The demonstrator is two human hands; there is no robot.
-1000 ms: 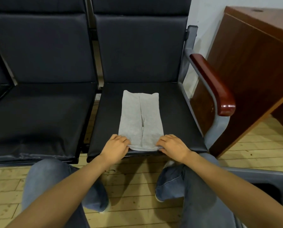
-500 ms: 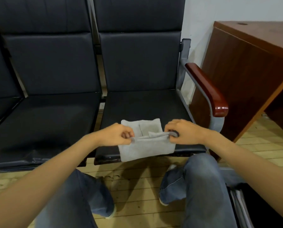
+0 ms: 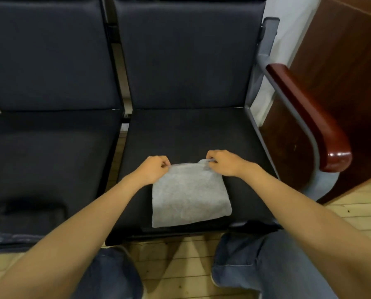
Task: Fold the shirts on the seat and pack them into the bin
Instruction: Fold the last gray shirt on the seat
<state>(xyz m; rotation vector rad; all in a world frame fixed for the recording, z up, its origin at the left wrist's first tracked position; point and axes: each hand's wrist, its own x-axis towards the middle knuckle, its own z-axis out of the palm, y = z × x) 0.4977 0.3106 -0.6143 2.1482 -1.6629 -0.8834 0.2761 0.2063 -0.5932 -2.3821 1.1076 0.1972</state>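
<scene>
Grey shirt: near half now carried forward over the far half, lying as a flat square on the front of the black seat. Left hand and right hand: each pinched shut on a far corner.

Pale plank floor, white wall, brown wooden cabinet.

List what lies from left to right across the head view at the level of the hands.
Left seat → left hand → shirt → right hand → armrest
</scene>
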